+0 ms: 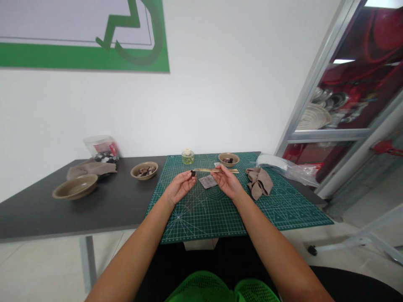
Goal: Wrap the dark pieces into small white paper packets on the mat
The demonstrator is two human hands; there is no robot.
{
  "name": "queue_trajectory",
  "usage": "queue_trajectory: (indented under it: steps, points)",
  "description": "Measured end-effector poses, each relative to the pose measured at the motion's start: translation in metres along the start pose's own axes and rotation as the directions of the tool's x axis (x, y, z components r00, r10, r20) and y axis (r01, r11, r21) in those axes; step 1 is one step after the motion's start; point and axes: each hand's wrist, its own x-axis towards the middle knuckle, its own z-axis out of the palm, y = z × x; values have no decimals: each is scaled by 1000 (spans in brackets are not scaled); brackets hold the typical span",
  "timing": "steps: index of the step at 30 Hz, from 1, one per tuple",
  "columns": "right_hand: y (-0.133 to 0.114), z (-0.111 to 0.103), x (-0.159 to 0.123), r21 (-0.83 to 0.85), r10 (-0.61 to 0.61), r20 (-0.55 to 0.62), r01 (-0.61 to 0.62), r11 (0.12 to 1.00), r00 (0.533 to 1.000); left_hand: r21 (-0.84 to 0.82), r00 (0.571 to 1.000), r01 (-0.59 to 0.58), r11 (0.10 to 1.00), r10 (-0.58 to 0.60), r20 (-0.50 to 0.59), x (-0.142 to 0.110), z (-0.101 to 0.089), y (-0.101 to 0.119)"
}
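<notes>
My left hand (181, 186) pinches a small dark piece (193, 173) between thumb and fingertips, above the green cutting mat (201, 226). In my right hand (227, 181) is a small bundle of thin, light wooden sticks (233, 170), held level; one tip reaches to the dark piece, though I cannot tell whether it touches. Under the hands lies a grey printed paper or cloth piece (208, 181). Behind them stand a small glass jar of yellow-green liquid (188, 157) and a tan bowl (224, 155) with dark pieces in it.
A crumpled brown cloth (260, 183) lies right of my right hand, with a clear plastic bag (291, 167) beyond. On the left are a bowl of brown pieces (144, 171), a larger bowl (75, 188), another cloth (91, 168) and a clear container (102, 147). A wall rises behind the table.
</notes>
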Motion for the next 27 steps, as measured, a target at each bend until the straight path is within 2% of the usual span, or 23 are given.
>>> queue_trajectory:
  steps: [6,11,15,27]
  points:
    - [0,0,0,-3,-18,-15,18,1000,1000,9,1000,3,1000,-2,-22,-1,2,1]
    - [0,1,0,-14,0,25,0,1000,1000,-5,1000,-5,1000,5,-26,-1,1,1]
    - [0,1,0,-17,-25,2,25,1000,1000,10,999,-1,1000,2,-36,0,0,0]
    - [2,3,-2,-50,15,64,-12,999,998,25,998,-28,999,29,-50,2,-3,-1]
